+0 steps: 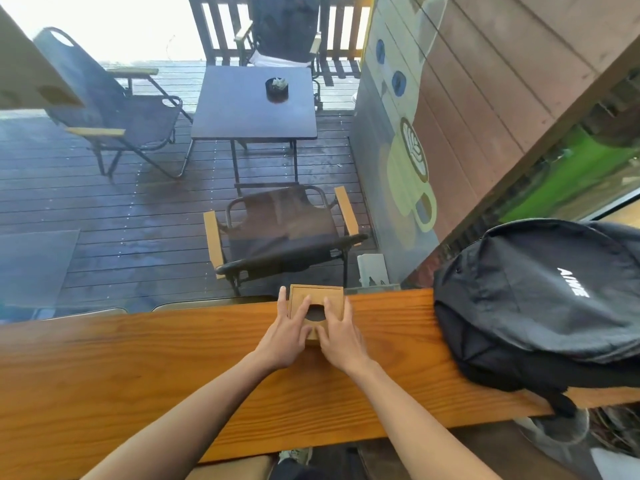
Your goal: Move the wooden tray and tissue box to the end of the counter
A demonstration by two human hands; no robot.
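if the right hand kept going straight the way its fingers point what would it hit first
The right hand already rests on the wooden tissue box, fingers pointing away toward the window. Past the box, it would probably meet the glass, though depth is unclear.

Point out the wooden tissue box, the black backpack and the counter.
wooden tissue box (317, 295): head view, far edge of its top.
black backpack (540, 292): head view, front panel.
counter (138, 362): head view, bare wood on the left.

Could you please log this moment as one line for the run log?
stage: gripping tissue box | left hand: on box | right hand: on box | box: on counter far edge | backpack: on counter, right of box | tray: not seen
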